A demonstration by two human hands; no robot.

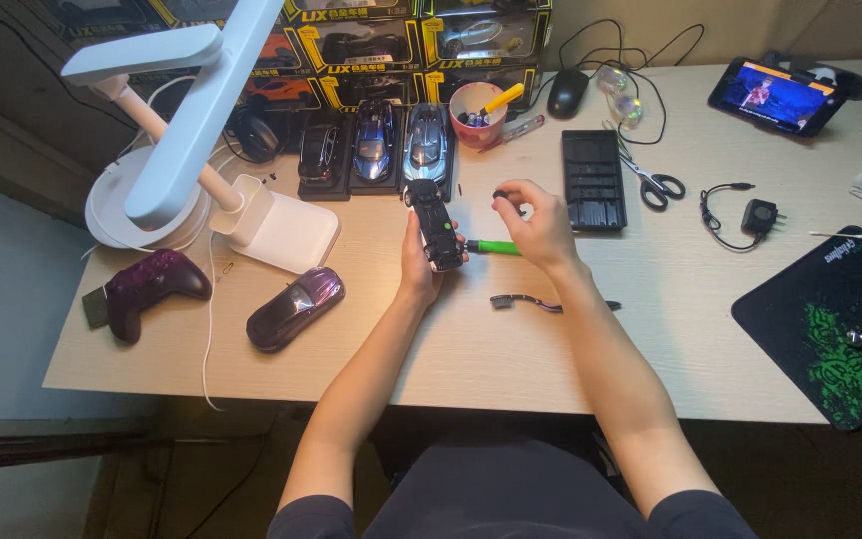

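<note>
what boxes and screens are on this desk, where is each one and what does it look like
Toy car boxes: stacked along the back edge behind the lamp, black with yellow trim, clear windows showing cars.
Phone: back right corner, propped in landscape, dark frame, lit screen in blue and red.
Mouse pad: right edge, black with green pattern.

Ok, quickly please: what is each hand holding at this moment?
Left hand: closed around an upturned black toy car.
Right hand: holding a green-handled screwdriver, its fingers pinching a small dark part.
</note>
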